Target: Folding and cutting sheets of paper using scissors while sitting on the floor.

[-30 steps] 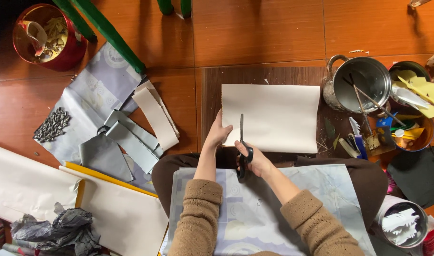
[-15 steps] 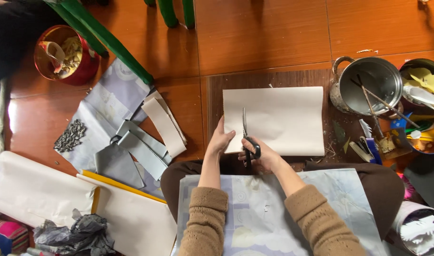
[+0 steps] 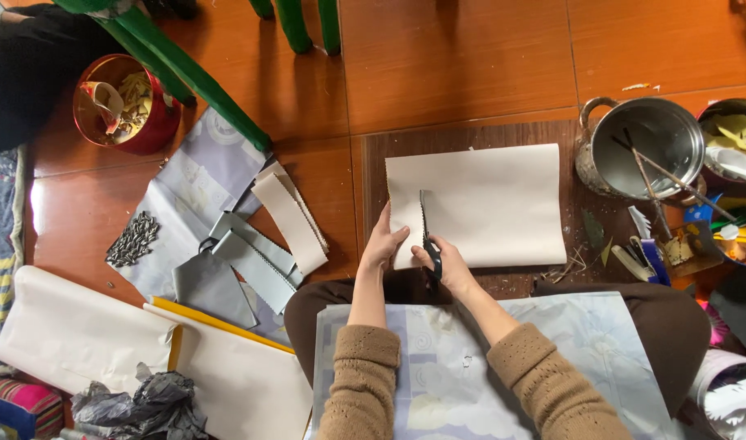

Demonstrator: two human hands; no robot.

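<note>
A single head-worn camera looks almost straight down from above a seated person, forearms entering from the bottom edge. The view sits close over the lap and the white paper sheet (image 3: 487, 204), which lies near frame centre on a dark board (image 3: 471, 134) on the orange floor (image 3: 454, 57). The left edge takes in a red bowl (image 3: 157, 134); the right edge cuts off a metal pot (image 3: 617, 163) and its clutter.
</note>
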